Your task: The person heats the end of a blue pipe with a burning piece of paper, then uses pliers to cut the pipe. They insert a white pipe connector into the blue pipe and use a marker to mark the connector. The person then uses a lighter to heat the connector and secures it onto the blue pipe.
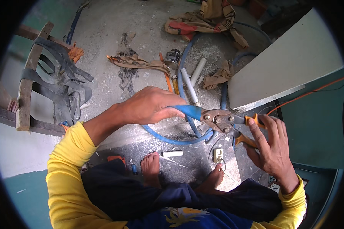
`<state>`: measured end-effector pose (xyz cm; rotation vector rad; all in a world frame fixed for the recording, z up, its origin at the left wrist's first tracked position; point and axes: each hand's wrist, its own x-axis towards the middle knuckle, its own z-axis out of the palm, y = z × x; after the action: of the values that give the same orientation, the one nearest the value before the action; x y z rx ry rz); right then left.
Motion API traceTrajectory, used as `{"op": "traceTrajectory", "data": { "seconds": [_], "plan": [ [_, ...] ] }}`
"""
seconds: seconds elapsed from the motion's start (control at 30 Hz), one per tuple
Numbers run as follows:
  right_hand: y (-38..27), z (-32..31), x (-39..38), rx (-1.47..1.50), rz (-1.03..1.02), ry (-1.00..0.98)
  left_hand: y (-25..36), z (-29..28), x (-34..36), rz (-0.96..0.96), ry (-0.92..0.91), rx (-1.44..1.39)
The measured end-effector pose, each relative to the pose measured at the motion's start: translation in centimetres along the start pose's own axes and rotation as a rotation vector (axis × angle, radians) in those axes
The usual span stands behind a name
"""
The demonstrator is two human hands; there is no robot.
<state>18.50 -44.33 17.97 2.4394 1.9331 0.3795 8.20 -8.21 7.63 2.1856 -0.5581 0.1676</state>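
My left hand (153, 105) is closed around the blue grip of a rusty bolt cutter (217, 119). Its bolted metal head points right, toward my other hand. My right hand (273, 150) holds pliers (245, 140) with orange-and-black handles, which are spread apart. The pliers' jaws meet the right end of the cutter's head; whether they grip it is hard to make out. Both tools are held up in front of me, above a blue hose (172, 141) on the floor.
White pipe pieces (190, 86) and a dark can (172, 58) lie ahead on the dusty floor. A socket block (218, 155) sits near my right foot. Left is a wooden frame (26, 89) with grey straps; a white panel (283, 65) stands right. Crumpled brown sacks (202, 23) lie farther off.
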Motion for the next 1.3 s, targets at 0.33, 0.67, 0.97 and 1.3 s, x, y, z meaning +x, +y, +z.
{"op": "traceTrajectory", "data": {
  "seconds": [0.33, 0.67, 0.97, 1.3],
  "plan": [
    [3.3, 2.5, -2.3, 1.692, 0.800, -0.721, 0.3, 0.0, 0.9, 0.101, -0.129, 0.155],
    [-0.7, 1.6, -0.7, 0.238, 0.180, -0.396, -0.8, 0.8, 0.6, 0.017, -0.113, 0.074],
    [0.9, 2.4, -1.9, -0.128, -0.031, 0.061, 0.2, -0.2, 0.4, -0.009, -0.049, 0.070],
    [2.2, 3.6, -2.4, 1.240, 0.375, -0.438, -0.4, 0.1, -0.4, 0.070, -0.127, 0.273]
  ]
}}
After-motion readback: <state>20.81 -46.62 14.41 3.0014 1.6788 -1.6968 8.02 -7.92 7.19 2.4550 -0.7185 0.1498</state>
